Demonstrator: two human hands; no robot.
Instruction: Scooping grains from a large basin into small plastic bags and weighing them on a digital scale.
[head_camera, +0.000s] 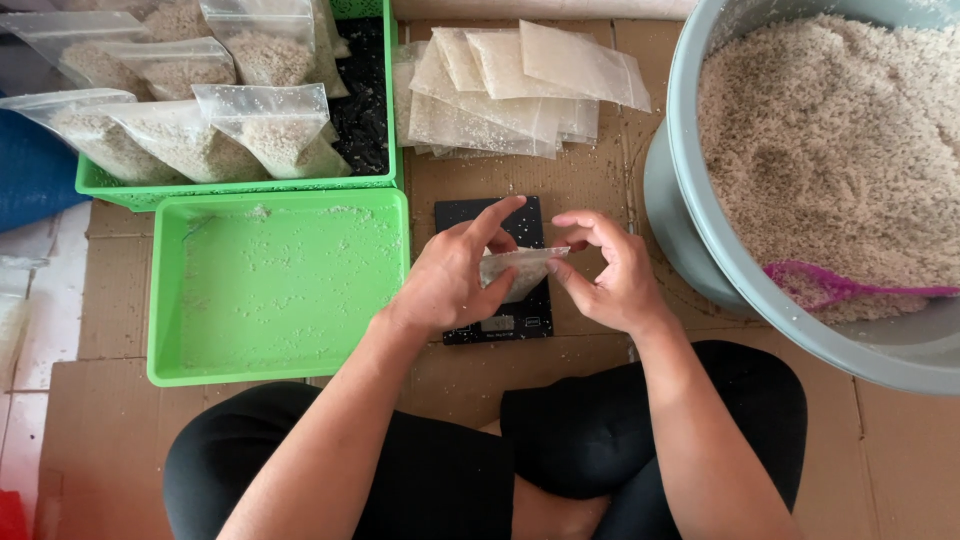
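Observation:
My left hand (455, 275) and my right hand (610, 275) hold a small clear plastic bag (520, 265) between them, each pinching one end. The bag hangs just above a black digital kitchen scale (460, 212) lying on the cardboard floor. I cannot tell whether the bag holds anything. A large grey basin (690, 190) full of rice stands to the right of my right hand, with a pink scoop (830, 287) resting in the rice.
An empty green tray (275, 290) lies to the left of the scale. Behind it a green crate (240, 185) holds several bags filled with rice. A stack of empty clear bags (510, 85) lies beyond the scale. My crossed legs in black fill the foreground.

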